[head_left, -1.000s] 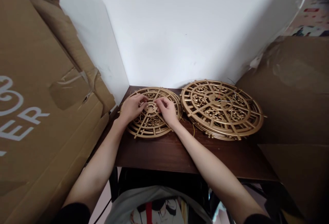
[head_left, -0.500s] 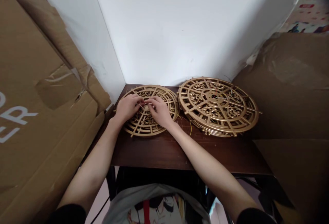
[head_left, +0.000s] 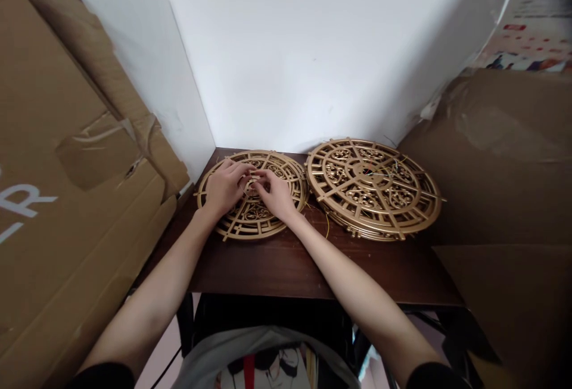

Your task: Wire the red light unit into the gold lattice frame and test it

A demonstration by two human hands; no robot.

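Two groups of round gold openwork discs lie side by side. Over the middle of the left gold disc (head_left: 258, 213), my left hand (head_left: 227, 185) and my right hand (head_left: 276, 194) nearly meet. The fingers of each are bent into a pinch near the disc's hub, around something thin like a wire. What exactly either hand holds is too small to make out. To the right, the stacked gold discs (head_left: 393, 213) carry thin coloured wires at their centre, untouched by my hands.
Beneath the discs is a dark brown tabletop (head_left: 263, 270). Large cardboard sheets (head_left: 67, 198) stand at the left, and a cardboard box (head_left: 504, 180) at the right. A white wall (head_left: 290, 49) rises behind. A yellow wire (head_left: 328, 225) hangs between the discs.
The view has shifted slightly. Over the hub, my hands have moved a little and the fingers of my right hand have opened a bit from their earlier, tighter pinch.
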